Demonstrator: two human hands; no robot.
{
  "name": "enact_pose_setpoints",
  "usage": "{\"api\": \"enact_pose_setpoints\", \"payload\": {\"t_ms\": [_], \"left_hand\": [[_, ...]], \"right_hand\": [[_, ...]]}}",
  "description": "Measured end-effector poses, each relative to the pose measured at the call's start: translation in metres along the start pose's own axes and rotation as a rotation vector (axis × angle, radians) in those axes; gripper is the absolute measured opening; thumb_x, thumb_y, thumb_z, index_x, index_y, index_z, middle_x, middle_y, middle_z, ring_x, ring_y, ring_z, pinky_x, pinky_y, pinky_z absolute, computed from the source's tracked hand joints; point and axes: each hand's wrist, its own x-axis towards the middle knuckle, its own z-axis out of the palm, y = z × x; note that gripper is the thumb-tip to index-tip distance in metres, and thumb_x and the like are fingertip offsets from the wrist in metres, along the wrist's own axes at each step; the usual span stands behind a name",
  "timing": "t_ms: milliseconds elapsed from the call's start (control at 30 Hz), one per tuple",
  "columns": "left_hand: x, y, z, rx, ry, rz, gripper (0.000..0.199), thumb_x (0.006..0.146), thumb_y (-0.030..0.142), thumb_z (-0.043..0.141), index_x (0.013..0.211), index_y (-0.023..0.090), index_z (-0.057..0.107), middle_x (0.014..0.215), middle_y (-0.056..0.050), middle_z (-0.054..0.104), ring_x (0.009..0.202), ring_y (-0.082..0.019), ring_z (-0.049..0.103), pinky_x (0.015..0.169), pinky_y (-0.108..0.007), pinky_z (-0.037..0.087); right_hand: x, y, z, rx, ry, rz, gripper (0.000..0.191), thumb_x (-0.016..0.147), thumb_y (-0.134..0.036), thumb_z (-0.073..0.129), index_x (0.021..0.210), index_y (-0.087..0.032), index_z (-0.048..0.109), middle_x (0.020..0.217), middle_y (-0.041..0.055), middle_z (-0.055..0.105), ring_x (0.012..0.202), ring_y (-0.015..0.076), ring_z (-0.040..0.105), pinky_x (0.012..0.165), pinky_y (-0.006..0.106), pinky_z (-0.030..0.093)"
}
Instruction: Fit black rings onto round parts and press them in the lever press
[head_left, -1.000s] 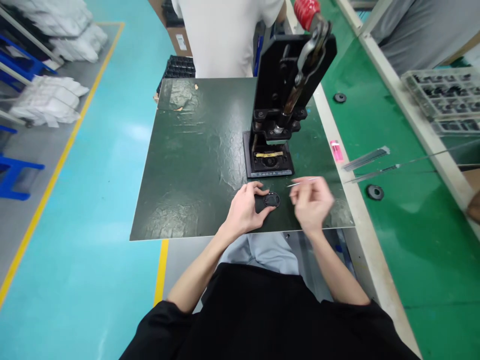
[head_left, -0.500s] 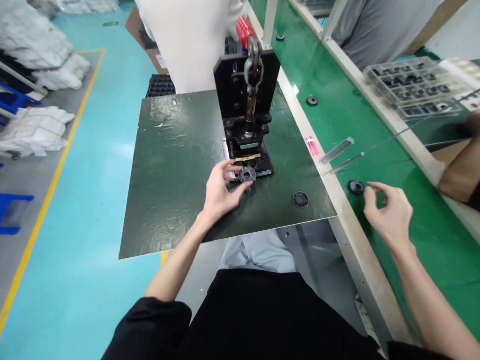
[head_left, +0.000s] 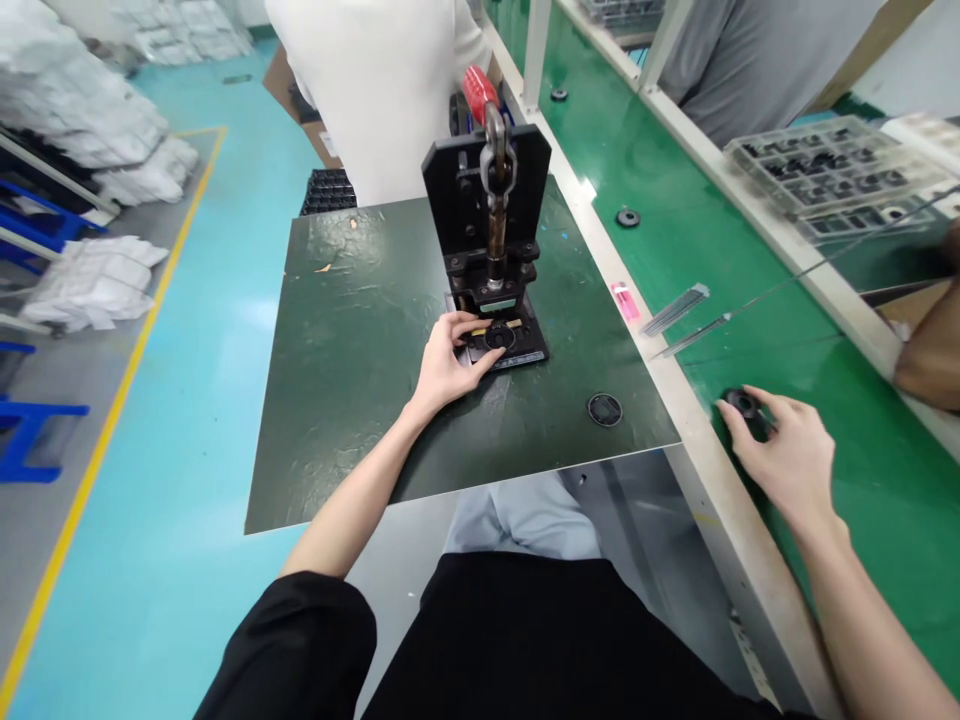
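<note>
My left hand (head_left: 448, 365) is closed on a round black plastic part (head_left: 499, 337), thumb and fingers at its edges. That part is at the base of a black hand press (head_left: 487, 195) with a red-gripped lever (head_left: 480, 93). Over the green belt on the right, my right hand (head_left: 791, 445) pinches another round black part (head_left: 742, 403) between thumb and fingers. A black disc with a pale rim (head_left: 604, 409) lies on the dark green board (head_left: 337, 350), to the right of the press.
Two more round black parts (head_left: 628, 218) sit farther up the green belt (head_left: 697, 290). Thin metal strips (head_left: 675, 309) and a pink item (head_left: 624, 301) lie along the belt's white edge. A person in white (head_left: 382, 100) is beyond the press; another person's arm (head_left: 930, 350) is at the right.
My left hand has lowered its round part from in front of the press onto the press base. My right hand has closed on the round part on the belt and shifted it slightly toward me.
</note>
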Motion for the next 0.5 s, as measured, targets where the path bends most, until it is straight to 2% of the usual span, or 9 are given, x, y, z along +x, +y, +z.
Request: {"api": "enact_pose_setpoints", "payload": {"t_ms": [100, 167, 200, 267, 333, 400, 500], "left_hand": [[0.000, -0.002, 0.001, -0.045, 0.002, 0.008, 0.049, 0.083, 0.036, 0.082, 0.119, 0.023, 0.052, 0.123, -0.008, 0.075, 0.115, -0.024, 0.070, 0.091, -0.037, 0.057], [0.000, -0.004, 0.003, -0.065, 0.008, 0.001, 0.048, 0.082, 0.036, 0.083, 0.118, 0.024, 0.053, 0.121, -0.007, 0.076, 0.115, -0.023, 0.071, 0.094, -0.038, 0.056], [0.000, -0.004, 0.003, -0.068, 0.011, -0.005, 0.048, 0.082, 0.037, 0.083, 0.117, 0.024, 0.053, 0.120, -0.007, 0.076, 0.115, -0.023, 0.071, 0.096, -0.039, 0.056], [0.000, -0.005, 0.004, -0.071, 0.014, -0.012, 0.047, 0.082, 0.038, 0.084, 0.116, 0.024, 0.055, 0.121, -0.007, 0.075, 0.116, -0.023, 0.070, 0.098, -0.040, 0.055], [0.000, -0.005, 0.004, -0.077, 0.013, -0.013, 0.048, 0.081, 0.039, 0.085, 0.115, 0.023, 0.056, 0.122, -0.008, 0.074, 0.116, -0.024, 0.070, 0.096, -0.039, 0.056], [-0.001, -0.005, 0.004, -0.094, 0.018, -0.011, 0.052, 0.078, 0.037, 0.087, 0.116, 0.023, 0.054, 0.121, -0.009, 0.074, 0.116, -0.024, 0.070, 0.093, -0.038, 0.057], [-0.004, -0.006, 0.004, -0.138, 0.040, -0.015, 0.060, 0.076, 0.036, 0.089, 0.119, 0.022, 0.050, 0.121, -0.010, 0.073, 0.115, -0.024, 0.070, 0.091, -0.038, 0.059]], "right_hand": [[-0.007, -0.009, -0.017, -0.017, -0.007, 0.130, 0.049, 0.061, -0.076, 0.073, 0.073, -0.029, 0.065, 0.070, 0.0135, 0.065, 0.069, 0.0332, 0.066, 0.062, 0.050, 0.049], [-0.017, -0.027, -0.032, -0.014, 0.040, 0.216, 0.053, 0.061, -0.079, 0.074, 0.077, -0.029, 0.070, 0.063, 0.0111, 0.063, 0.057, 0.0303, 0.062, 0.054, 0.048, 0.047], [-0.025, -0.040, -0.038, -0.006, 0.086, 0.211, 0.054, 0.063, -0.078, 0.074, 0.083, -0.028, 0.073, 0.065, 0.0115, 0.065, 0.056, 0.0303, 0.062, 0.052, 0.047, 0.047], [-0.042, -0.076, -0.042, 0.047, 0.186, 0.084, 0.051, 0.071, -0.071, 0.076, 0.098, -0.028, 0.078, 0.082, 0.0135, 0.073, 0.068, 0.0319, 0.069, 0.054, 0.046, 0.051], [-0.061, -0.117, -0.030, 0.173, 0.176, -0.103, 0.042, 0.079, -0.057, 0.078, 0.109, -0.027, 0.076, 0.099, 0.0122, 0.077, 0.083, 0.0310, 0.074, 0.065, 0.045, 0.058], [-0.075, -0.155, -0.005, 0.331, -0.004, -0.263, 0.034, 0.089, -0.044, 0.075, 0.117, -0.025, 0.073, 0.112, 0.0108, 0.076, 0.099, 0.0286, 0.074, 0.086, 0.045, 0.061], [-0.085, -0.189, 0.035, 0.424, -0.204, -0.421, 0.029, 0.096, -0.038, 0.069, 0.121, -0.024, 0.071, 0.117, 0.0103, 0.074, 0.105, 0.0258, 0.074, 0.092, 0.040, 0.061]]}}
